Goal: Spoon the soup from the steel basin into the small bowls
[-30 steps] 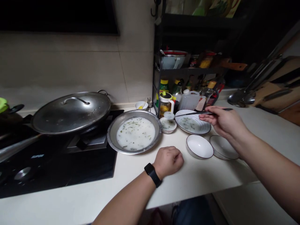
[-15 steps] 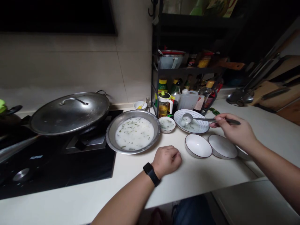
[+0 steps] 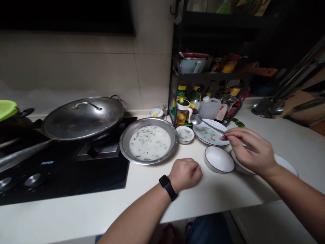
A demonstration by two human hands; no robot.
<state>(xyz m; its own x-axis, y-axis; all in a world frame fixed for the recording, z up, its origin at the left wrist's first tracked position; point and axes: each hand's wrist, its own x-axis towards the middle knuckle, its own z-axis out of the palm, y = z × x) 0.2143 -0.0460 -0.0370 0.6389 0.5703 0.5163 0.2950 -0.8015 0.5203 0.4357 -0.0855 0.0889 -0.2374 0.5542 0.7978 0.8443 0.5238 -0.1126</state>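
My right hand [image 3: 250, 150] grips the handle of a metal ladle [image 3: 196, 119]; its bowl rests on the far rim of a patterned plate [image 3: 203, 135] that holds some white liquid. A black watch is on the wrist of my left hand [image 3: 186, 173], a closed fist resting on the white counter [image 3: 106, 210] with nothing in it. A steel basin [image 3: 149, 141] of white liquid with green flecks stands just beyond that fist. A small bowl [image 3: 185, 134] with a little liquid sits between basin and plate. Two white bowls [image 3: 218, 159] lie under my right hand, one partly hidden.
A lidded wok [image 3: 83, 118] sits on the black hob [image 3: 63, 169] at left. A black rack [image 3: 203, 74] with bottles, an oil jug [image 3: 182, 112] and a pot stands behind the plate. Ladles and a board lie at far right.
The ladle swung from over the small bowl into the plate, then back to the plate's far rim. My right hand dropped lower, over the bowls. The left fist stayed put.
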